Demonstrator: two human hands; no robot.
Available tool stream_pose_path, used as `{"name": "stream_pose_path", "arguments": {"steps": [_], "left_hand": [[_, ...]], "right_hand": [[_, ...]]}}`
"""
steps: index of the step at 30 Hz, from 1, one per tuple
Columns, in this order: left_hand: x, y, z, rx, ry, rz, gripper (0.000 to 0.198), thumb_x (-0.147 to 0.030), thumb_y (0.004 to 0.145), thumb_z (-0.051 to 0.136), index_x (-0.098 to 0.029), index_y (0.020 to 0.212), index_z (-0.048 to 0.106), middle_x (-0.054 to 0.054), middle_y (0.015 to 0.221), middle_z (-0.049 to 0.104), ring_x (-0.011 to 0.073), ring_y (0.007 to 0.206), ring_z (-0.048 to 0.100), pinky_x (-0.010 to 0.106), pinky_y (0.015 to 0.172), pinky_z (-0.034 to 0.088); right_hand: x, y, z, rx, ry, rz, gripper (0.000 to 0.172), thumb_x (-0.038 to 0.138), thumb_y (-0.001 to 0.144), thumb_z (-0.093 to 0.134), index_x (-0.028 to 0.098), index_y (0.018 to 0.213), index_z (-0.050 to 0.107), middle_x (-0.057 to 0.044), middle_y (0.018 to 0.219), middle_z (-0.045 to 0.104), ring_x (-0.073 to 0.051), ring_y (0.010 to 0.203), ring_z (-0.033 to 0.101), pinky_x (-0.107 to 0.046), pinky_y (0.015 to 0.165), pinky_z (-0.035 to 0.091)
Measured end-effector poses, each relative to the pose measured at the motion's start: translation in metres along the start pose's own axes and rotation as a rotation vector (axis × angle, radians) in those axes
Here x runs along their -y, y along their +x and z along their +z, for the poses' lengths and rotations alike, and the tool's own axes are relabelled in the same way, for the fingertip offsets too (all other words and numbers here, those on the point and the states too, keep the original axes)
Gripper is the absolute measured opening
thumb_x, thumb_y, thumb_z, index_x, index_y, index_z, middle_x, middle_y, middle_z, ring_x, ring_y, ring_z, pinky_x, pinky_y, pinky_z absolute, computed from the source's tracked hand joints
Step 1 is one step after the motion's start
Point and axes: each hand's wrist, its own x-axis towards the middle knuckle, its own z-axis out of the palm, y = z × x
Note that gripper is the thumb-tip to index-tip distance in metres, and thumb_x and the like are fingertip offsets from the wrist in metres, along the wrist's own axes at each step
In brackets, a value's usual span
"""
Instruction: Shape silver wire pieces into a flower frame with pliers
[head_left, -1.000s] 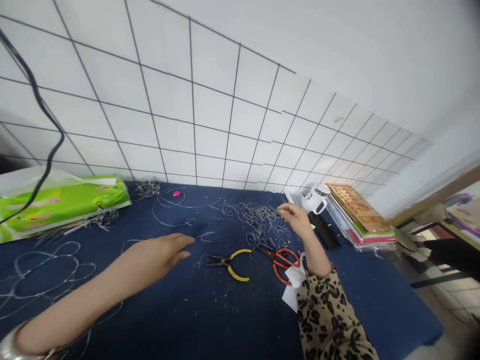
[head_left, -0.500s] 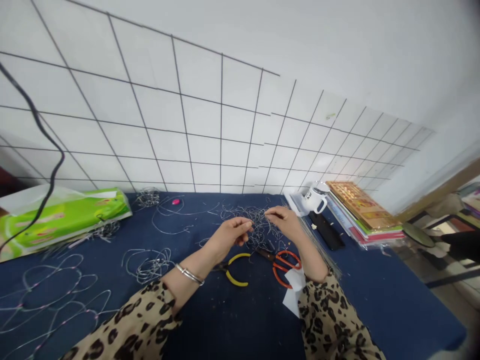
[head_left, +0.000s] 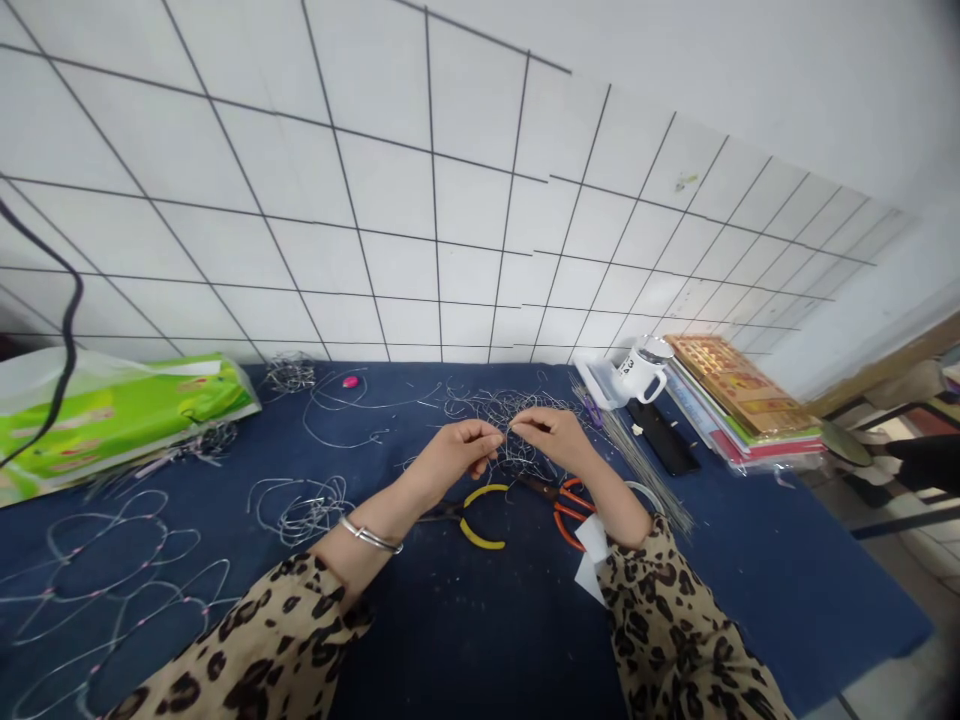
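Note:
My left hand (head_left: 474, 447) is closed in a pinch, with a silver bangle on its wrist. My right hand (head_left: 551, 435) pinches too, its fingertips almost meeting those of the left. What they hold is very thin, seemingly a wire, hard to separate from the tangle of silver wire (head_left: 517, 403) on the table behind. Below the hands lie yellow-handled pliers (head_left: 484, 518), their jaws partly behind my left wrist. Orange-handled scissors (head_left: 568, 508) lie beside my right forearm, partly covered by white paper (head_left: 592, 540).
On the left are wire flower shapes (head_left: 112, 560), a coil of wire (head_left: 311, 510) and a green tissue pack (head_left: 127, 410). A pink bead-like object (head_left: 350, 382) lies farther back. Right of my arm are straight wires (head_left: 637, 455), a black case (head_left: 667, 440), a white mug (head_left: 641, 370) and stacked books (head_left: 739, 390).
My hands have come together; the right moved left toward the left fingertips. The view has tilted slightly, and a purple item now shows beside the straight wires.

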Motion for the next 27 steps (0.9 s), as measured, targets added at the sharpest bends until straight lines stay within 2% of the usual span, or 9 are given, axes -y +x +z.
{"name": "stream_pose_path", "arguments": {"steps": [6, 9, 13, 22, 27], "left_hand": [[-0.006, -0.004, -0.005, 0.019, 0.192, 0.049, 0.024, -0.04, 0.078, 0.054, -0.016, 0.081, 0.059, -0.002, 0.062, 0.053, 0.0071, 0.045, 0.044, 0.02, 0.045, 0.038], [-0.01, -0.005, -0.009, -0.022, 0.386, 0.065, 0.024, -0.04, 0.079, 0.051, -0.017, 0.078, 0.058, -0.003, 0.058, 0.053, 0.0091, 0.045, 0.045, 0.021, 0.045, 0.037], [-0.016, -0.007, -0.012, -0.089, 0.649, 0.16, 0.023, -0.038, 0.081, 0.047, -0.019, 0.074, 0.057, -0.003, 0.056, 0.052, 0.0113, 0.051, 0.047, 0.022, 0.049, 0.036], [-0.021, -0.008, -0.008, -0.1, 0.809, 0.278, 0.018, -0.032, 0.082, 0.046, -0.02, 0.074, 0.057, -0.003, 0.066, 0.057, 0.0123, 0.06, 0.049, 0.022, 0.055, 0.034], [-0.019, -0.008, -0.007, -0.097, 0.844, 0.317, 0.016, -0.028, 0.082, 0.047, -0.02, 0.074, 0.058, -0.001, 0.069, 0.059, 0.0134, 0.063, 0.052, 0.023, 0.057, 0.034]], "right_hand": [[0.0, -0.001, -0.003, -0.023, 0.001, 0.033, 0.022, 0.037, 0.084, 0.048, 0.021, 0.084, 0.064, 0.002, 0.07, 0.06, -0.01, 0.062, 0.049, -0.022, 0.06, 0.036], [-0.004, 0.0, -0.004, -0.049, 0.012, 0.052, 0.021, 0.036, 0.083, 0.048, 0.02, 0.083, 0.062, 0.001, 0.069, 0.058, -0.011, 0.062, 0.049, -0.022, 0.061, 0.036], [-0.008, 0.001, -0.003, -0.043, 0.033, 0.087, 0.019, 0.036, 0.082, 0.049, 0.019, 0.079, 0.059, 0.002, 0.065, 0.055, -0.01, 0.059, 0.047, -0.022, 0.058, 0.037], [0.002, -0.002, 0.002, 0.265, 0.285, 0.098, 0.026, 0.04, 0.081, 0.051, 0.016, 0.086, 0.06, 0.0, 0.07, 0.059, -0.011, 0.063, 0.055, -0.024, 0.061, 0.044], [0.003, -0.004, 0.003, 0.325, 0.286, 0.114, 0.027, 0.04, 0.08, 0.052, 0.016, 0.084, 0.063, 0.001, 0.066, 0.059, -0.011, 0.059, 0.055, -0.022, 0.058, 0.044]]}}
